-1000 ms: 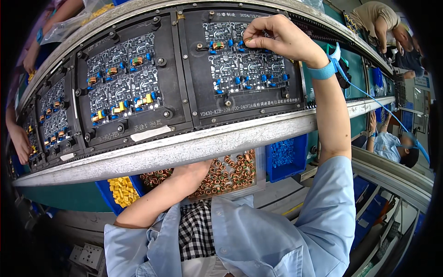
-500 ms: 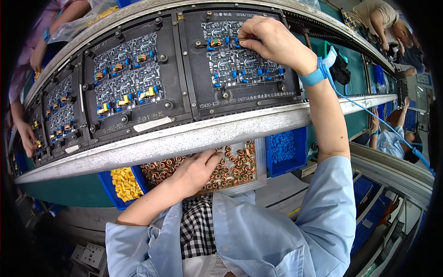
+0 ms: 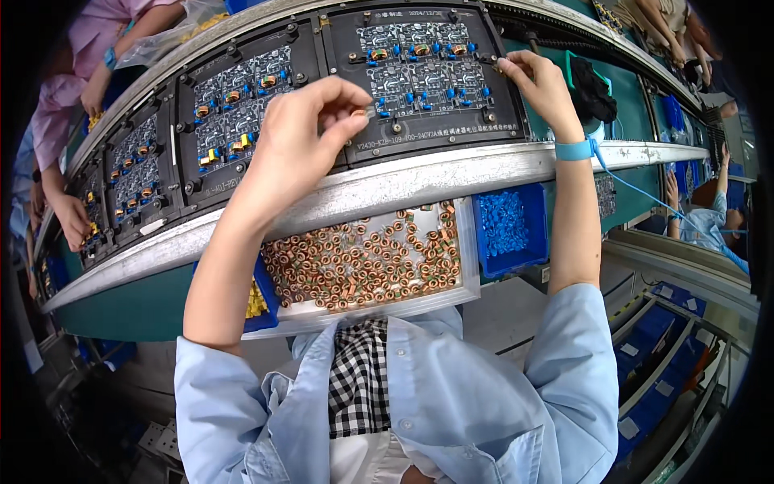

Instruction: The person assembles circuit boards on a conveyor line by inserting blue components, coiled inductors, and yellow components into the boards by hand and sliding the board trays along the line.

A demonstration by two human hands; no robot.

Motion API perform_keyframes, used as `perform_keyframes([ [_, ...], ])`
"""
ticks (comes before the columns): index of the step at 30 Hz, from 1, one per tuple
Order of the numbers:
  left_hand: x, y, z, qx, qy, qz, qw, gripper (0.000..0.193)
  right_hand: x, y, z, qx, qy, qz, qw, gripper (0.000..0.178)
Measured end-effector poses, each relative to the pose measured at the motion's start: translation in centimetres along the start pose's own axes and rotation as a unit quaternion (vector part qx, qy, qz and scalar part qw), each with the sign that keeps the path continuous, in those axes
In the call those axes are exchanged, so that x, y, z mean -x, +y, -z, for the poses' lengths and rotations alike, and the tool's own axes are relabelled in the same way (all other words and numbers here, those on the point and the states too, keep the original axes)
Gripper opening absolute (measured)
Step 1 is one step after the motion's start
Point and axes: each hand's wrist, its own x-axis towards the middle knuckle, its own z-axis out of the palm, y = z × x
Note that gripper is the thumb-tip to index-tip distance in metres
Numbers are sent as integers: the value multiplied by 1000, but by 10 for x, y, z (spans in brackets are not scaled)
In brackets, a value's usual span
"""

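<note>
Here, the long grey metal conveyor rail [image 3: 419,173] carries a row of black rectangular circuit-board panels [image 3: 431,77] past me; the one before me already bears blue and copper parts across its top rows, with lower spots seemingly bare, so I judge the filling partly done. Below sits my clear shallow tray of copper-wound ring coils [image 3: 367,258], well stocked, beside a blue bin of small blue parts [image 3: 504,226]. My right hand [image 3: 536,81] rests its fingers on the panel's right edge. My left hand [image 3: 302,133] pinches something tiny between thumb and forefinger; what it is I cannot tell.
</note>
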Motion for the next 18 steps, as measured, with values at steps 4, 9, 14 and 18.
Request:
perform_keyframes([
  [4, -38, 2, -9, -29, -51, -11, 998, 15, 27, -5, -1, 77, 188, 140, 969, 28],
  [9, -56, -8, -13, -152, -85, -44, 984, 13, 123, -122, 24, -162, -207, 294, 919, 16],
  [14, -68, 0, -20, -244, -121, -107, 956, 12, 188, -122, -43, -37, -248, 319, 914, 19],
  [18, -71, 11, -19, -291, -169, -146, 930, 12, 196, -117, -61, -84, -219, 275, 932, 20],
])
